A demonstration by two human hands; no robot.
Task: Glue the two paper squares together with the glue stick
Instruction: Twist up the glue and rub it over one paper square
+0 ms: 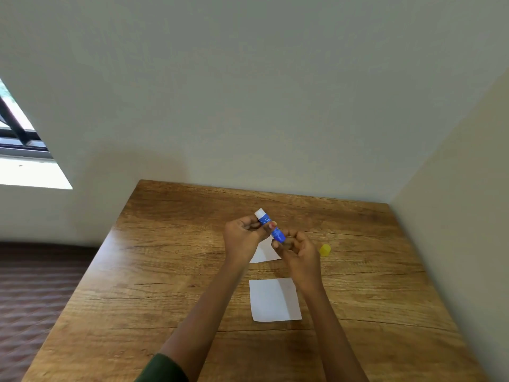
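A blue glue stick (266, 219) with a white tip is held tilted above the wooden table (170, 285), tip pointing up and left. My left hand (242, 235) grips its upper part and my right hand (297, 250) holds its lower end. Its yellow cap (325, 250) lies on the table just right of my right hand. One white paper square (274, 299) lies flat nearer to me. The second paper square (264, 253) lies farther away, partly hidden under both hands.
The table stands in a corner, with a wall (248, 106) along its far edge and another wall (462, 188) close on the right. A window (22, 150) is at the far left. Patterned floor (35, 293) lies beyond the table's left edge.
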